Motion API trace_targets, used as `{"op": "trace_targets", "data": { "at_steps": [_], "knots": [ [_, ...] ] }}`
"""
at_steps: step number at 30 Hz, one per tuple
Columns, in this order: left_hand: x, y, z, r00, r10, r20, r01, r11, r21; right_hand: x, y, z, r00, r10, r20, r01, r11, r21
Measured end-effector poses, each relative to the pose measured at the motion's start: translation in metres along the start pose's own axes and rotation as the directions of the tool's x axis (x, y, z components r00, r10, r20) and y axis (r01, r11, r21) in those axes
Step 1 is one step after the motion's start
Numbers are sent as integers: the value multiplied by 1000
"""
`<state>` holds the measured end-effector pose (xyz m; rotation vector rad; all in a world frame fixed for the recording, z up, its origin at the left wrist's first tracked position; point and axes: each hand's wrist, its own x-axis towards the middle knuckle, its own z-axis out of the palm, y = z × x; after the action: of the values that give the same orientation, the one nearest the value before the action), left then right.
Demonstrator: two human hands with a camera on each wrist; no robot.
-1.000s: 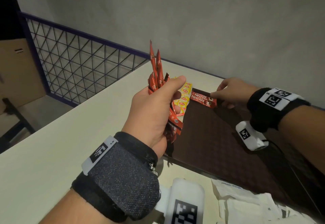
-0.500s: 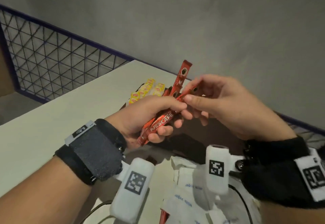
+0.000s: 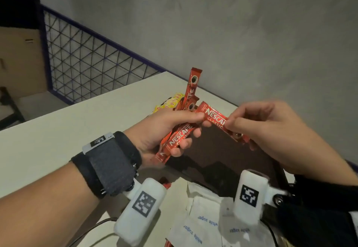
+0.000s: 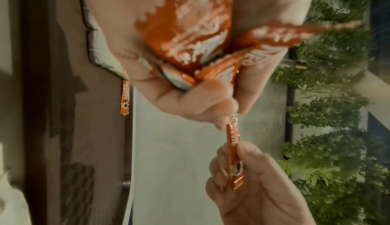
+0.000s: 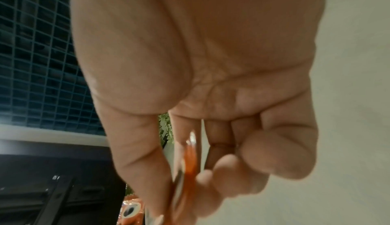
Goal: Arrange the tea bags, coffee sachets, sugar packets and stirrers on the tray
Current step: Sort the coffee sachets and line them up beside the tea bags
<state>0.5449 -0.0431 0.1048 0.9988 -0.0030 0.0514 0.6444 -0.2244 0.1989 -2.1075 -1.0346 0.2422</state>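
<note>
My left hand (image 3: pixel 174 128) grips a bundle of red coffee sachets (image 3: pixel 179 139) above the near left corner of the dark brown tray (image 3: pixel 219 155). My right hand (image 3: pixel 257 128) pinches one red coffee sachet (image 3: pixel 215 119) by its right half, while its left end still sits under my left thumb. The left wrist view shows that single sachet (image 4: pixel 234 147) stretched between both hands and one more coffee sachet (image 4: pixel 125 97) lying by the tray's edge. Yellow tea bags (image 3: pixel 170 102) lie in a row at the tray's far left corner. In the right wrist view the pinched sachet (image 5: pixel 188 160) appears edge-on.
White sugar packets (image 3: pixel 201 225) lie piled on the pale table (image 3: pixel 67 130) in front of the tray. A blue wire-mesh fence (image 3: pixel 93 66) runs along the table's far left side and a grey wall stands behind.
A second ago my right hand was touching a sachet lying on the tray's far corner. It has come back to my left hand and has drawn one sachet sideways out of the bundle.
</note>
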Motion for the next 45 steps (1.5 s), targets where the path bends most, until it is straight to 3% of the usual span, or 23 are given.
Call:
{"op": "trace_targets", "data": {
  "at_steps": [4, 8, 12, 16, 21, 27, 32, 45],
  "knots": [
    [3, 4, 0, 991, 69, -115, -76, 995, -63, 3, 5, 0, 1000, 6, -27, -8, 997, -71],
    [1, 7, 1, 992, 42, -120, -55, 993, -103, 2, 3, -1, 994, -94, -57, 103, 981, 167],
    [-2, 5, 3, 998, -19, -63, 12, 994, -105, 0, -2, 7, 969, -233, 81, 201, 937, 285],
    [-5, 3, 8, 999, -39, -6, 38, 997, -61, 2, -3, 17, 928, -322, 186, 287, 939, 192],
    [-6, 5, 14, 998, -58, -13, 58, 997, 49, 3, -6, 28, 911, -352, 213, 342, 936, 84],
    [-6, 6, 12, 993, -76, -91, 83, 994, 66, 5, -5, 39, 935, -284, 214, 306, 949, -79],
    [-6, 9, 9, 994, -79, -69, 82, 996, 40, 4, -4, 39, 961, -228, 159, 257, 946, -199],
    [-7, 9, 6, 996, -43, -80, 54, 988, 142, 4, -8, 39, 966, -231, 112, 251, 943, -219]
  ]
}}
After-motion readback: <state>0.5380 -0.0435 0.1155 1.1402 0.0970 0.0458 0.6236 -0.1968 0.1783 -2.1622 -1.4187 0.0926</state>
